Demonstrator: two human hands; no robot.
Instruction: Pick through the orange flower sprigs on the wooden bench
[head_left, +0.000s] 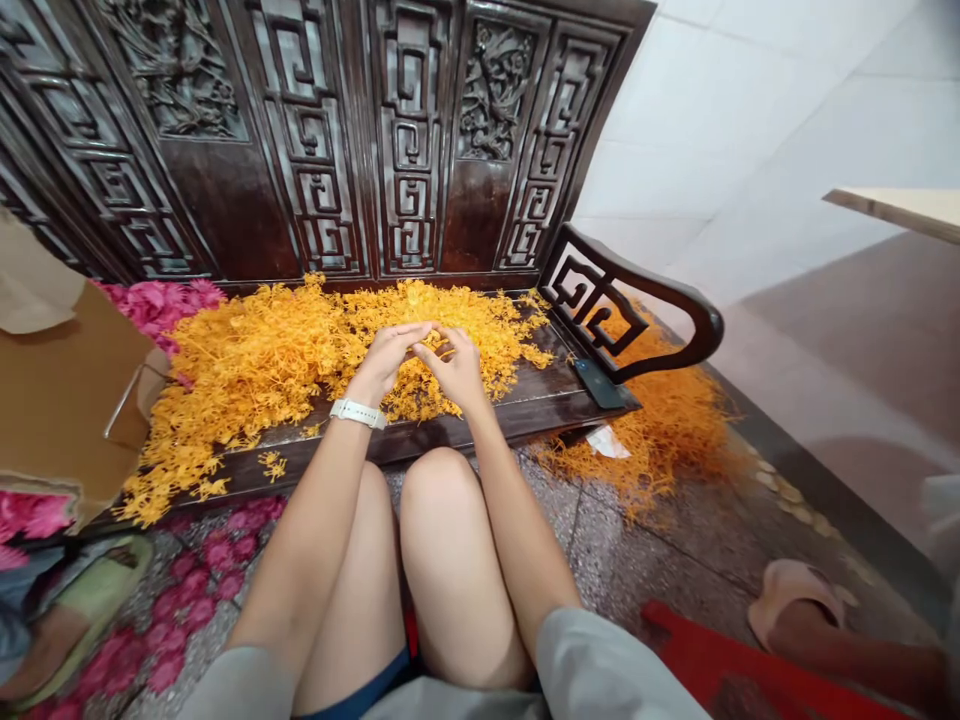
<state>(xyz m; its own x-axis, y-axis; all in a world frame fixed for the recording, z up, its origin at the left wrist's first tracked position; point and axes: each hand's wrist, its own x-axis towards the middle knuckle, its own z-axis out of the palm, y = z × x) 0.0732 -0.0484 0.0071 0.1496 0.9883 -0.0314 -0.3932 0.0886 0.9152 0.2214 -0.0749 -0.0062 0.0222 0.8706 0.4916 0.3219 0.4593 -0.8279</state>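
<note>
My left hand, wearing a white watch band at the wrist, hangs over the bench with its fingers stretched out to the right. My right hand meets it at the fingertips, thumb and fingers apart in a curve. No held thing shows in either hand, though the inner fingers are partly hidden. Under and behind both hands spreads a heap of loose yellow artificial flowers with thin petals. They lie on a dark carved wooden bench.
Pink flowers lie at the bench's left end, others on the floor. A cardboard box stands left. A phone rests by the armrest; orange strands pile beside the bench. Other people's feet show at both sides.
</note>
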